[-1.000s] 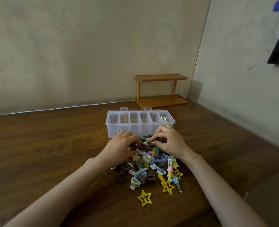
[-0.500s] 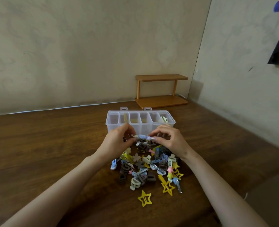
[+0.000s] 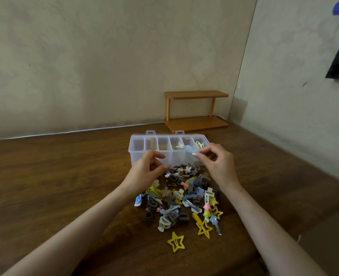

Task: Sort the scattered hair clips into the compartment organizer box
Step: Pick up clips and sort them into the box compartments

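Note:
A clear plastic organizer box (image 3: 136, 152) with several compartments stands open on the wooden table. Two compartments hold yellow clips, and the far right one holds a pale clip. In front of it lies a pile of hair clips (image 3: 181, 198) in brown, blue, yellow and cream. My right hand (image 3: 217, 164) pinches a light blue clip (image 3: 188, 148) over the box's right compartments. My left hand (image 3: 144, 172) hovers with curled fingers at the box's front wall, above the pile's far left edge; I see nothing held in it.
A small wooden two-tier shelf (image 3: 196, 110) stands against the wall behind the box. A yellow star clip (image 3: 176, 241) lies apart at the front of the pile. A wall closes the table's right side.
Both hands held the blue clip above the pile. The left hand has let go, and the right hand has carried the clip up and right, over the box.

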`<control>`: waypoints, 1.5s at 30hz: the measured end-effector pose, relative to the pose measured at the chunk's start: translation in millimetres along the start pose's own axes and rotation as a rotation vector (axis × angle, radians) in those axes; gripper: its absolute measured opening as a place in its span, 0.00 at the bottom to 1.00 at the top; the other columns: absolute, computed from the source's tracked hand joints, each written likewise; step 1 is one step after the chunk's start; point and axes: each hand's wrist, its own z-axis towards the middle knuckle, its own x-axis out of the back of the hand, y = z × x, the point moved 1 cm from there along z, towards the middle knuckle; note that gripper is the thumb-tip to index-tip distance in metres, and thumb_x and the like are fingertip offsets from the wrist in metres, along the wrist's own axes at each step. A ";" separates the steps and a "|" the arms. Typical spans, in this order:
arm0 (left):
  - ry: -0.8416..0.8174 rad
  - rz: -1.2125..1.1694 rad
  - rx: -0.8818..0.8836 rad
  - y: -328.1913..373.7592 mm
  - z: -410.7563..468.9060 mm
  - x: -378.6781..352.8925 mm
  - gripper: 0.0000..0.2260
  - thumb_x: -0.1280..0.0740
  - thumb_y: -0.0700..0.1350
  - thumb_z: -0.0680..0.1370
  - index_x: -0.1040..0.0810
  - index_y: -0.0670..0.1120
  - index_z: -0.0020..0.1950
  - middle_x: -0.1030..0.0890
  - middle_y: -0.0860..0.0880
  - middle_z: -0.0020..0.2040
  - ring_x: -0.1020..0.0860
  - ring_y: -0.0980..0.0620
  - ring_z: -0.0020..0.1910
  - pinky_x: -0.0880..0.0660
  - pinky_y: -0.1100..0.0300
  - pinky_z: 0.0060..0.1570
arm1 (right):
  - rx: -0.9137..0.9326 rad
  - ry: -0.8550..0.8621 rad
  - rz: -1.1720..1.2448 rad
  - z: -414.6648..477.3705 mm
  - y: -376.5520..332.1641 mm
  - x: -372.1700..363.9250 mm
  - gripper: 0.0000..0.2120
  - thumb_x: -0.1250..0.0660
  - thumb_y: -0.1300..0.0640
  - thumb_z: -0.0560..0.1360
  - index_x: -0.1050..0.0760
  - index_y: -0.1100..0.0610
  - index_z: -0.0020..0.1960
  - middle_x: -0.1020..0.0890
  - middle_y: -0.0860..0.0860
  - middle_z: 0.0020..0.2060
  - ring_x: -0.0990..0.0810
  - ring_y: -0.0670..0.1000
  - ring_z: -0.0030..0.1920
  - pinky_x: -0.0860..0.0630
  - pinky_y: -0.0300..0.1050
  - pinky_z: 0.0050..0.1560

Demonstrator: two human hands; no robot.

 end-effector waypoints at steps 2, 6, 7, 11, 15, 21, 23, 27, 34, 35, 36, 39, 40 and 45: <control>-0.007 0.017 0.003 -0.5 0.0 0.1 0.09 0.35 0.45 0.76 0.27 0.48 0.55 0.19 0.51 0.43 0.21 0.64 0.40 0.25 0.71 0.38 | -0.049 0.197 -0.090 3.7 6.3 7.2 0.05 0.28 0.59 0.71 0.24 0.54 0.41 0.22 0.48 0.37 0.24 0.45 0.38 0.29 0.32 0.38; -0.021 0.084 -0.039 0.9 -0.2 -0.2 0.06 0.35 0.43 0.77 0.25 0.46 0.53 0.20 0.54 0.43 0.23 0.68 0.40 0.27 0.74 0.39 | -0.113 0.359 -0.337 15.7 14.9 15.2 0.05 0.29 0.56 0.71 0.24 0.55 0.40 0.22 0.48 0.37 0.26 0.49 0.43 0.36 0.34 0.35; -0.023 0.096 -0.048 1.2 -0.3 -0.4 0.05 0.35 0.42 0.77 0.25 0.46 0.52 0.21 0.54 0.43 0.23 0.69 0.40 0.27 0.75 0.39 | -0.111 0.367 -0.396 19.5 15.2 15.5 0.06 0.28 0.56 0.71 0.24 0.56 0.39 0.22 0.48 0.38 0.27 0.49 0.43 0.37 0.36 0.35; -0.025 0.117 -0.071 1.5 -0.4 0.1 0.04 0.35 0.41 0.77 0.25 0.46 0.51 0.21 0.55 0.42 0.23 0.70 0.39 0.28 0.75 0.38 | -0.099 0.338 -0.546 35.1 9.4 9.6 0.06 0.28 0.56 0.70 0.22 0.57 0.39 0.21 0.51 0.42 0.27 0.54 0.47 0.33 0.46 0.46; 0.005 0.142 -0.069 -0.8 0.1 3.3 0.04 0.35 0.42 0.77 0.24 0.47 0.51 0.20 0.53 0.43 0.22 0.64 0.41 0.27 0.73 0.38 | -0.089 0.141 -0.726 45.3 12.2 -0.1 0.08 0.32 0.52 0.74 0.19 0.56 0.42 0.21 0.52 0.48 0.30 0.56 0.54 0.35 0.51 0.55; 0.069 0.218 -0.097 -3.4 5.1 13.9 0.04 0.35 0.41 0.77 0.24 0.46 0.51 0.21 0.56 0.41 0.23 0.69 0.38 0.28 0.75 0.36 | -0.028 0.114 -0.694 34.9 17.9 0.9 0.14 0.39 0.50 0.78 0.18 0.56 0.49 0.21 0.52 0.51 0.29 0.55 0.54 0.35 0.52 0.55; 0.053 0.257 -0.116 -3.1 6.0 15.2 0.04 0.34 0.40 0.76 0.23 0.47 0.50 0.21 0.57 0.41 0.23 0.67 0.39 0.28 0.75 0.37 | -0.033 0.051 -0.719 33.3 19.6 1.7 0.15 0.40 0.48 0.78 0.18 0.55 0.50 0.22 0.52 0.53 0.30 0.55 0.56 0.35 0.53 0.56; -0.107 0.367 -0.127 0.1 7.9 20.2 0.04 0.33 0.40 0.75 0.23 0.49 0.47 0.21 0.55 0.43 0.22 0.60 0.44 0.26 0.68 0.42 | 0.009 0.098 -0.661 27.4 21.4 3.0 0.13 0.38 0.50 0.77 0.18 0.56 0.49 0.21 0.52 0.52 0.29 0.55 0.55 0.34 0.52 0.54; -0.324 0.685 -0.111 -4.9 9.1 21.6 0.08 0.30 0.45 0.73 0.23 0.50 0.51 0.27 0.54 0.51 0.27 0.57 0.50 0.26 0.61 0.50 | 0.226 0.189 -0.417 12.4 13.3 1.2 0.08 0.35 0.56 0.75 0.19 0.59 0.47 0.20 0.51 0.43 0.26 0.50 0.46 0.31 0.43 0.49; -0.343 0.719 -0.103 -6.6 9.3 22.4 0.10 0.30 0.47 0.73 0.23 0.51 0.54 0.28 0.54 0.52 0.28 0.57 0.51 0.27 0.61 0.51 | 0.242 0.152 -0.361 10.0 12.1 0.1 0.10 0.37 0.55 0.75 0.20 0.58 0.46 0.21 0.50 0.42 0.26 0.48 0.45 0.30 0.42 0.49; -0.363 0.741 -0.088 -8.2 9.6 23.5 0.13 0.30 0.48 0.73 0.24 0.52 0.56 0.29 0.54 0.54 0.28 0.57 0.52 0.27 0.62 0.52 | 0.253 0.106 -0.308 7.7 11.1 -1.4 0.11 0.38 0.53 0.75 0.20 0.58 0.45 0.21 0.49 0.41 0.26 0.46 0.44 0.30 0.40 0.48; -0.406 0.746 -0.043 -10.6 9.3 26.3 0.15 0.29 0.49 0.72 0.25 0.53 0.58 0.31 0.54 0.57 0.29 0.57 0.54 0.27 0.60 0.56 | 0.237 -0.072 -0.181 2.2 8.7 -5.5 0.13 0.40 0.50 0.75 0.20 0.56 0.44 0.21 0.46 0.37 0.24 0.44 0.37 0.26 0.40 0.38; -0.417 0.744 -0.040 -10.2 9.3 26.9 0.14 0.29 0.49 0.72 0.24 0.52 0.56 0.31 0.54 0.58 0.29 0.57 0.54 0.27 0.60 0.56 | 0.227 -0.131 -0.170 0.7 8.5 -6.7 0.13 0.40 0.50 0.75 0.20 0.55 0.45 0.20 0.45 0.37 0.23 0.45 0.36 0.25 0.41 0.37; -0.488 0.531 -0.049 -1.9 8.2 29.3 0.09 0.32 0.42 0.74 0.23 0.51 0.53 0.25 0.56 0.55 0.25 0.62 0.51 0.26 0.68 0.51 | 0.215 -0.301 -0.292 -1.8 9.7 -8.7 0.08 0.35 0.58 0.74 0.18 0.50 0.48 0.21 0.43 0.39 0.25 0.44 0.43 0.30 0.33 0.45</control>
